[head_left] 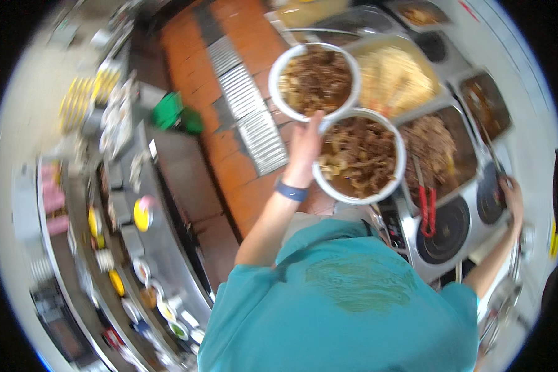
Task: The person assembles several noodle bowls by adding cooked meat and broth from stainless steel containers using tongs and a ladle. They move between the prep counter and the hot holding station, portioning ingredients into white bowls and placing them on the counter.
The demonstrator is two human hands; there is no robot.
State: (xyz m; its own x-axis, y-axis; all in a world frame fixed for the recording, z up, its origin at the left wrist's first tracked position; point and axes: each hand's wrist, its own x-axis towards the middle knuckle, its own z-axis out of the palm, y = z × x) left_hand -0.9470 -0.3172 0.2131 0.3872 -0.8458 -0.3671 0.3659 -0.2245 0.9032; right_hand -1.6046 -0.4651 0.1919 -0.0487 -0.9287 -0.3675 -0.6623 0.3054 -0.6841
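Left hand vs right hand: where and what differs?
The left hand is at the upper white bowl's rim; the right hand is beside a round black hot plate. The left wrist wears a blue band; none shows on the right. Both forearms are bare.

Metal floor grate (249, 115) amid orange tiles (249, 28)

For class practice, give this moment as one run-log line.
left hand: at upper bowl, lower bowl | right hand: beside burner | tongs: in meat tray
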